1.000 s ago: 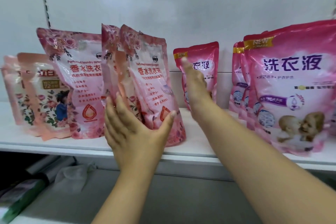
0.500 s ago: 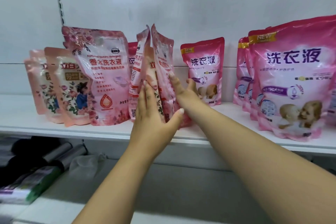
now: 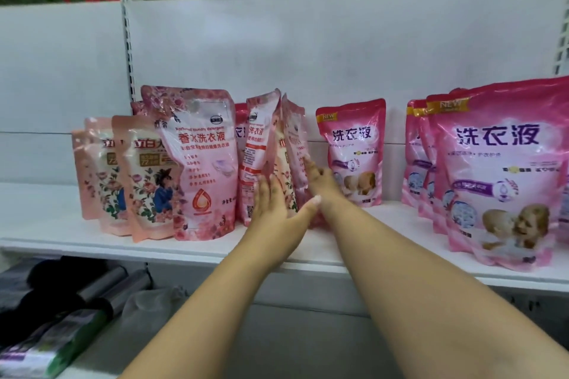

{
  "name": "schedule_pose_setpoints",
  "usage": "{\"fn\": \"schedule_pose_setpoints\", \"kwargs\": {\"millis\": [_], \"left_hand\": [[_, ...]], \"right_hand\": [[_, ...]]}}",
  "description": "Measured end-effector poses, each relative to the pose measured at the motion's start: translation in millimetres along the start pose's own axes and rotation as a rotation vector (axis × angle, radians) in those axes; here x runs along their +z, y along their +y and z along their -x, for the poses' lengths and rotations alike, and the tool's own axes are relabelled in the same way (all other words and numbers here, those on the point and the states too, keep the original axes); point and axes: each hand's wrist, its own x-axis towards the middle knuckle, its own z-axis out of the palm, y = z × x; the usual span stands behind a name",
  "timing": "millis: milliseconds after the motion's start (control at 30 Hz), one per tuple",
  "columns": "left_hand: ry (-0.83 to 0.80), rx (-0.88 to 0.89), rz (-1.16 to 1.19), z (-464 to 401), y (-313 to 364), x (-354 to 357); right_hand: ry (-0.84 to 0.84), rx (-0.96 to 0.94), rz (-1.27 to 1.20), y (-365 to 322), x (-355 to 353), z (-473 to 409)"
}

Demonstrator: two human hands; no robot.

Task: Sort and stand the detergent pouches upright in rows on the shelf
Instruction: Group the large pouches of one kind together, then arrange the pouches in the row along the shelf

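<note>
The white shelf (image 3: pixel 92 243) carries every pouch in view, backed by a white panel (image 3: pixel 308 55) with foliage above it. Largest stock is the magenta baby-print pouches (image 3: pixel 498 169) at the right, standing upright in a tight front-to-back row and apparently already sorted. One smaller magenta pouch (image 3: pixel 352 144) stands alone toward the back, just right of the working area. At the left, a rose-print pouch (image 3: pixel 203 163) stands upright facing forward, partly overlapping the peach floral pouches (image 3: pixel 138 175) beside it, which lean slightly. Between these groups sits the cluster in hand: several narrow pouches (image 3: pixel 261 144) turned edge-on and tilted, not yet squared to the front. The left hand (image 3: pixel 274 209) lies flat, fingers extended, against the near face of this cluster; the right hand (image 3: pixel 317 178) presses flat against its right side. Neither hand is closed around anything; both are open palms bracing the cluster, judged to be squeezing it together so the soft pouches stay upright rather than slumping. The cluster appears mixed in print, so sorting looks incomplete. Obstructions: the rose-print pouch crowds the cluster's left, and the lone magenta pouch limits room at the right rear. Below the shelf lie dark rolled goods (image 3: pixel 101 289) and a green-edged package (image 3: pixel 61 338), clear of the work.
</note>
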Motion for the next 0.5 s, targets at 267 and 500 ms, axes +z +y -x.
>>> {"fn": "schedule_pose_setpoints", "kwargs": {"millis": [267, 500], "left_hand": [[0.067, 0.085, 0.12, 3.7, -16.4, 2.3], [0.259, 0.382, 0.048, 20.4, 13.4, -78.4]], "right_hand": [[0.011, 0.153, 0.155, 7.1, 0.8, -0.8], [0.212, -0.461, 0.085, -39.8, -36.2, 45.6]]}}
